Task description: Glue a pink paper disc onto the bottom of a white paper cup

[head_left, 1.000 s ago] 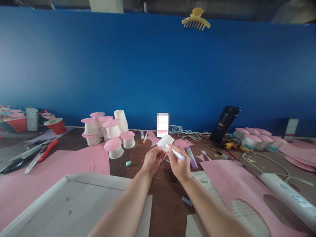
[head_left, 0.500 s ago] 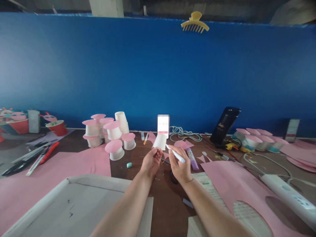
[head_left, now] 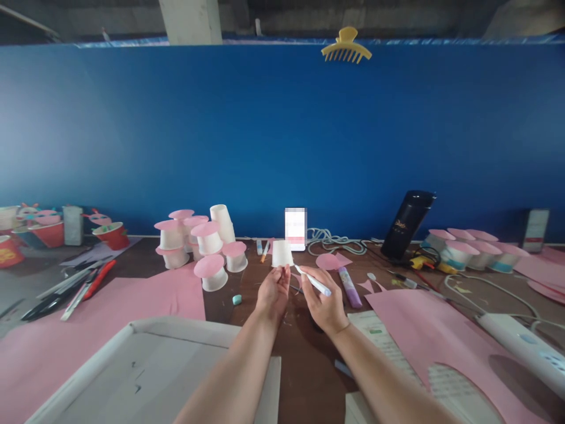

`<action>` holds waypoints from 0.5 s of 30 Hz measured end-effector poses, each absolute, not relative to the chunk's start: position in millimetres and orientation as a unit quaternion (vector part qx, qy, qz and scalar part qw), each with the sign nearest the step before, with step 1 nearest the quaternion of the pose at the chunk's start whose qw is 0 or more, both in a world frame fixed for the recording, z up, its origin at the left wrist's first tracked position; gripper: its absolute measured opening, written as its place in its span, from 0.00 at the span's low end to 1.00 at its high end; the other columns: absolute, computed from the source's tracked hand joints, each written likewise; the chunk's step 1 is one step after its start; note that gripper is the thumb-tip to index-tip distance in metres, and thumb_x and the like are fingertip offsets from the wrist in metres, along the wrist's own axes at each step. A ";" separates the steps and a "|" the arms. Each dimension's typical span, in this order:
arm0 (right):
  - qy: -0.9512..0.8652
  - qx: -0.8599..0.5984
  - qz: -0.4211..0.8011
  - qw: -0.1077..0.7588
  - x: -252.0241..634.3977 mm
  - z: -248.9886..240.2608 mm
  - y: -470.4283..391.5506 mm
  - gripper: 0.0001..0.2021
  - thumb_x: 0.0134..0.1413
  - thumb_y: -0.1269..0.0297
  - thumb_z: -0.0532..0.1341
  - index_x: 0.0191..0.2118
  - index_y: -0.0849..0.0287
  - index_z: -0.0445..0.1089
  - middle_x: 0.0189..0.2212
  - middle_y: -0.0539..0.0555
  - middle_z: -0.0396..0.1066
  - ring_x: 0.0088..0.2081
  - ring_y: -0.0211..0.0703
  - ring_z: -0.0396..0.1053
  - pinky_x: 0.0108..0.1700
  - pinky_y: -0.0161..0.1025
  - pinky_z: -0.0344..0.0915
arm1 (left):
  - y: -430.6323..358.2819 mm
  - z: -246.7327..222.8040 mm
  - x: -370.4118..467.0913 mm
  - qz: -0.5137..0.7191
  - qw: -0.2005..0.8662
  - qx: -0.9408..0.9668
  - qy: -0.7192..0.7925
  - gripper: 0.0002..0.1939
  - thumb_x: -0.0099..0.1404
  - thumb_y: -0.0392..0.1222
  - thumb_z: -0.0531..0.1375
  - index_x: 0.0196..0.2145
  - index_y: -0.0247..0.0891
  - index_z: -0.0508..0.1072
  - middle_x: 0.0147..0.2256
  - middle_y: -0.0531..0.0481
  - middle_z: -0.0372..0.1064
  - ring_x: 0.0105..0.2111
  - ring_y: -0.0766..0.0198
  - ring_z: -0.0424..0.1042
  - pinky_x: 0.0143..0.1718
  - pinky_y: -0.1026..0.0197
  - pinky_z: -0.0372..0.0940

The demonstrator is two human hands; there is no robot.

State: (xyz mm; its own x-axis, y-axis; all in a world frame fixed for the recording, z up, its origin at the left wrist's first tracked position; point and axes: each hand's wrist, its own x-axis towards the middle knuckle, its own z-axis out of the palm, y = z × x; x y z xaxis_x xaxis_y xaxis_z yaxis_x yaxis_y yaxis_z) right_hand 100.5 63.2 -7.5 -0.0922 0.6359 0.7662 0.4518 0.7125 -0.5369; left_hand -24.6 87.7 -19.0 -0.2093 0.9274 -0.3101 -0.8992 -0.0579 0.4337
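Note:
Near the middle of the table, my left hand is closed on the rim of a small white paper cup, which is held upside down. My right hand grips a white marker just to the right, its tip pointing at the cup's lower right edge. Whether the tip touches the cup cannot be made out. A pink paper disc lies behind my right hand, beside a purple glue tube.
White cups with pink discs stand at left, a black bottle at right. A phone leans on the blue wall. A white box lid, pink paper and a power strip lie nearer.
The cup has turned from a slant to a more upright, upside-down pose in my left hand. The marker remains in my right hand. The whole view has shifted slightly.

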 end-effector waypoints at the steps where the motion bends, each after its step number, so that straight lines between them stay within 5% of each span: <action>1: -0.736 -0.370 0.083 0.561 100.5 -7.5 63.1 0.10 0.59 0.67 0.56 0.45 0.56 0.70 0.40 0.56 0.74 0.43 0.46 0.71 0.46 0.44 0.68 | 88.0 -19.3 -24.9 0.727 0.628 0.024 0.277 0.12 0.61 0.23 0.54 0.24 0.33 0.70 0.30 0.47 0.70 0.34 0.68 0.75 0.42 0.68 0.70; 15: -0.740 -0.371 0.084 0.555 100.0 -9.5 62.4 0.10 0.59 0.68 0.56 0.45 0.56 0.70 0.39 0.55 0.73 0.42 0.45 0.70 0.46 0.43 0.67 | 88.3 -18.7 -24.5 0.733 0.627 0.020 0.265 0.11 0.61 0.22 0.54 0.26 0.31 0.69 0.29 0.46 0.71 0.32 0.67 0.75 0.37 0.68 0.72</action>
State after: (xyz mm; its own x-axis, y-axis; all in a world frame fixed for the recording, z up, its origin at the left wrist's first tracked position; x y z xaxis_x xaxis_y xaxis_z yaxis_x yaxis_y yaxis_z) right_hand 100.0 62.4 -9.5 -0.1078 0.6424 0.7587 0.4563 0.7100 -0.5363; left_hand -24.5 88.3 -18.7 -0.2139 0.9286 -0.3032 -0.9078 -0.0743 0.4128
